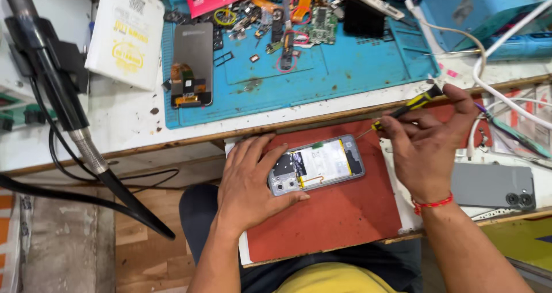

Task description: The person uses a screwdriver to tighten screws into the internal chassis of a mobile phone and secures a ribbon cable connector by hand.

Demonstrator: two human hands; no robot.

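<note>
Gripping a screwdriver [402,108] in my right hand [428,149].
My left hand [247,181] pins the opened phone [317,164] flat on the red mat [333,212].

Red pad [339,212] under silver phone [316,165]; yellow-and-black screwdriver [405,106]; blue mat [345,69]; grey cover [491,185]; red wrist thread [432,203]; white box [127,31] with yellow print.

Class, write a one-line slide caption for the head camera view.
Left hand steadies an opened phone on a red mat while the right hand holds a screwdriver.
</note>
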